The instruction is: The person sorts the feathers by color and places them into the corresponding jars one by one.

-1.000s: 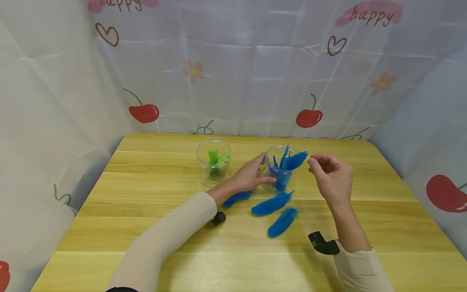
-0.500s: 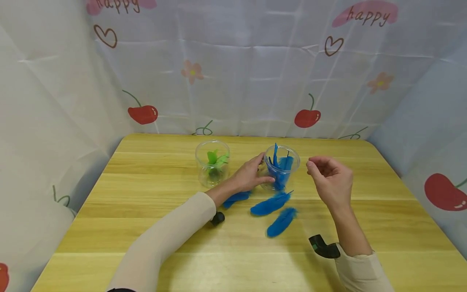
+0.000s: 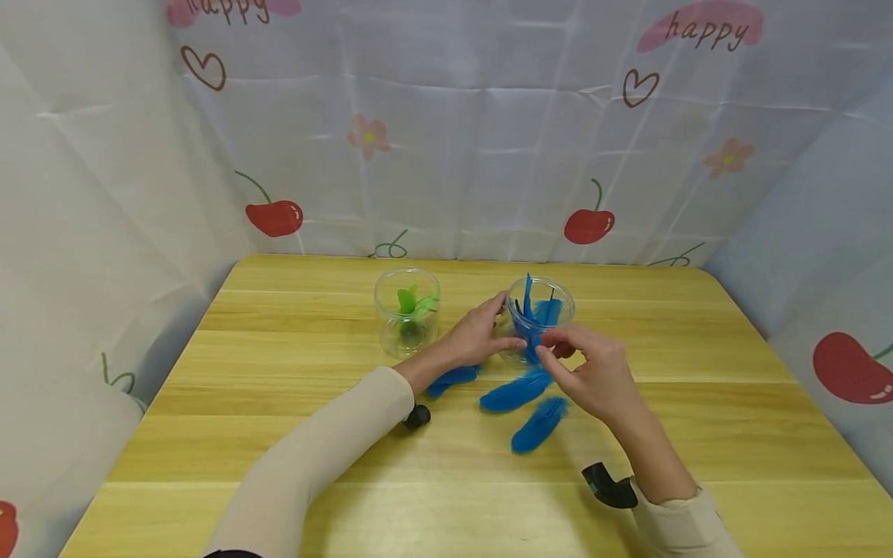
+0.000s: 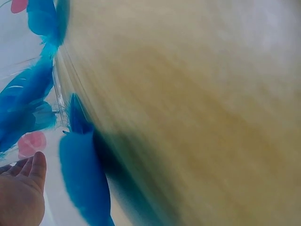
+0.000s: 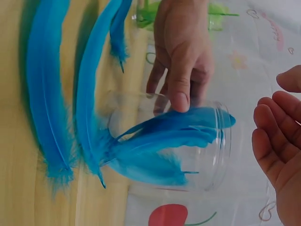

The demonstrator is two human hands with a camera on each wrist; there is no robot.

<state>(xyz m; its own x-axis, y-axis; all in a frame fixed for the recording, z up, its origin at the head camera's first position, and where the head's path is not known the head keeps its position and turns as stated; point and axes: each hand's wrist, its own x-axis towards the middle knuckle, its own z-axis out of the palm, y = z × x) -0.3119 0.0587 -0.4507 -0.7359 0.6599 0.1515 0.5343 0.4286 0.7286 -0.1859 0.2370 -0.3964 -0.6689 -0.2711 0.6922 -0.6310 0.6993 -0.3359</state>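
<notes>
My left hand [image 3: 477, 335] holds a clear plastic jar [image 3: 567, 316] with several blue feathers [image 5: 160, 141] inside; in the right wrist view its thumb lies along the jar wall. In front of that jar hovers my right hand [image 3: 589, 372], its thumb and fingers apart and loosely bent. Nothing shows between those fingers in the right wrist view, where the right hand [image 5: 284, 141] sits at the right edge. Two blue feathers, one nearer the jar [image 3: 509, 394] and one closer to me [image 3: 539, 426], lie on the table. Another blue feather [image 3: 453, 380] is partly covered by my left wrist.
A second clear jar [image 3: 391, 341] with green feathers [image 3: 416, 301] stands to the left, close to my left forearm. Behind the wooden table [image 3: 293, 302] hangs a printed white curtain [image 3: 460, 155]. Black wrist mounts [image 3: 610, 488] stick out from both sleeves.
A blue feather that leaned over the jar's rim near my right hand has dropped down inside. The right hand has since moved left and down, in front of the jar. My left hand stays put.
</notes>
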